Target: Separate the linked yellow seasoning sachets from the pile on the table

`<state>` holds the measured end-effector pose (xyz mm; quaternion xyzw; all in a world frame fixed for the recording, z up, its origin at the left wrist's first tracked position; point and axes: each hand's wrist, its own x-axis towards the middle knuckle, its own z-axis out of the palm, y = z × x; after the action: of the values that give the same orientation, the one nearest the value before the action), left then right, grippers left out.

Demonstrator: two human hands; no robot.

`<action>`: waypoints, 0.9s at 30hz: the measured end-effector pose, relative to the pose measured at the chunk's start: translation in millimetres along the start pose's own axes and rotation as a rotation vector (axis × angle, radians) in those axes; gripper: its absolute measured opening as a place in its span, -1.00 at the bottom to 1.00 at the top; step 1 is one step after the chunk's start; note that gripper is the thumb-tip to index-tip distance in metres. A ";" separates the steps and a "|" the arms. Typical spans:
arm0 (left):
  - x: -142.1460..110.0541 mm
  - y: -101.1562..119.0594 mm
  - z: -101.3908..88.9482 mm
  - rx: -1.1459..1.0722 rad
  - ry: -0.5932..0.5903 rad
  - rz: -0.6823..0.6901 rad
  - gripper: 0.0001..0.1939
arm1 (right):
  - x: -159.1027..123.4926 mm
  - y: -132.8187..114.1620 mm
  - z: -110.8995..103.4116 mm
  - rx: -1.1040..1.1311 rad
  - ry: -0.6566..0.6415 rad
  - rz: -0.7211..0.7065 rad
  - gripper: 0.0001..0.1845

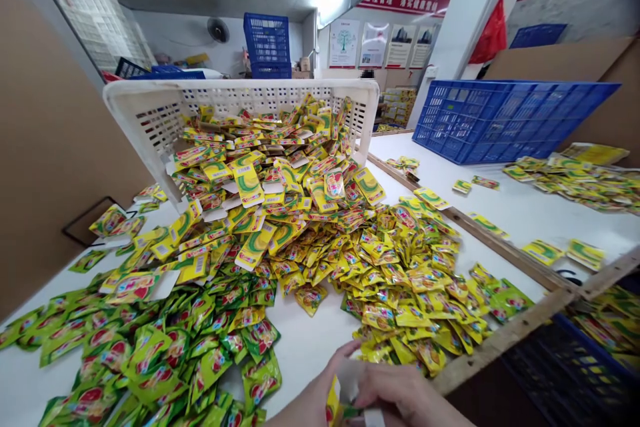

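Both my hands meet at the bottom edge of the view. My left hand point(313, 397) and my right hand point(400, 397) pinch a small stack of sachets point(345, 390) between them, a yellow packet and a white-backed one showing. Just ahead lies a heap of yellow sachets point(400, 280) on the white table point(305, 340). To the left spreads a heap of green sachets point(150, 340). A white plastic crate point(150, 113), tipped toward me, spills yellow-and-green flat packets point(270, 173) onto the table.
A wooden rail point(500, 340) borders the table at the right, with a dark blue crate point(575, 373) below it. A blue crate point(500, 120) lies on the neighbouring table among scattered packets point(575, 180). Cardboard point(45, 147) stands at the left.
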<state>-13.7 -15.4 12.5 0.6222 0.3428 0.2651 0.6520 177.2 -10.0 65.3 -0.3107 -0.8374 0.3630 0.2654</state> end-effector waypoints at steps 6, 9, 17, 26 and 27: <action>-16.2 8.5 -31.7 0.589 0.421 -0.036 -0.58 | -8.5 64.9 -97.3 -0.617 0.732 0.141 -0.74; -16.2 2.5 -51.5 0.873 0.506 -0.054 -0.74 | -2.8 83.6 -111.0 -0.820 0.753 0.218 -0.56; 35.6 -19.6 -51.2 1.245 0.618 -0.117 -0.60 | 8.0 87.2 -2.6 -0.903 0.218 0.189 -0.76; 25.3 -6.3 -59.1 0.818 0.591 -0.111 -0.63 | 16.4 69.1 -7.9 -0.225 0.489 0.124 -0.83; 21.3 -5.4 -54.5 0.703 0.584 -0.099 -0.61 | 21.3 63.1 -2.1 -0.131 0.459 0.124 -0.85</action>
<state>-43.2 35.0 5.1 0.6880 0.6104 0.2654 0.2892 185.1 40.4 22.4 -0.4524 -0.7563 0.2432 0.4052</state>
